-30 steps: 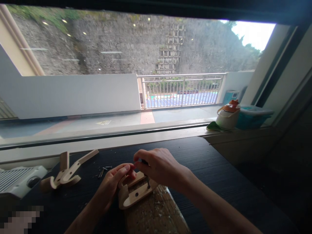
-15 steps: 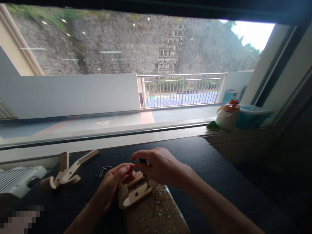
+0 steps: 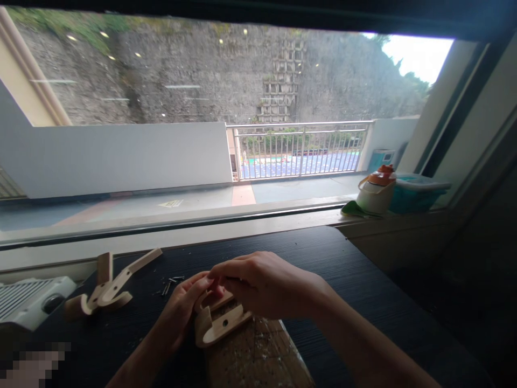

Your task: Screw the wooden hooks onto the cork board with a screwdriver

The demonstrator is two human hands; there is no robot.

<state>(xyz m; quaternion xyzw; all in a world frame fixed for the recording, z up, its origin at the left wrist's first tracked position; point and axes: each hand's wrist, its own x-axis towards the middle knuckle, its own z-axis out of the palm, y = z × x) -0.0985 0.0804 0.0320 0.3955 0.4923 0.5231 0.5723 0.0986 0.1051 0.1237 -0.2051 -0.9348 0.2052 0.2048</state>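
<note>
- Your left hand (image 3: 181, 310) is closed round the left end of the pale curved wooden piece with a round hole (image 3: 221, 325), thumb on top, pinning it.
- The piece lies on a rough brown speckled board (image 3: 258, 358) at the near edge of the black wood-grain bench (image 3: 363, 291), approx. mid-width. Its left end overhangs the board.
- Your right hand (image 3: 266, 285) arches over the piece's far end, fingers curled down & pinched vs. the left fingertips. Can't tell what, if anything, it grips: hidden under the palm.
- Step in hand, prob.: fine fitting work on the piece's top face.
- Any next move calls for a firm left-hand hold & small, straight-down pressure, given the overhang.
- Small dark screws (image 3: 169, 281) lie loose twd the far-left corner, with joined pale wooden parts (image 3: 107, 288) nr the left edge.
</note>
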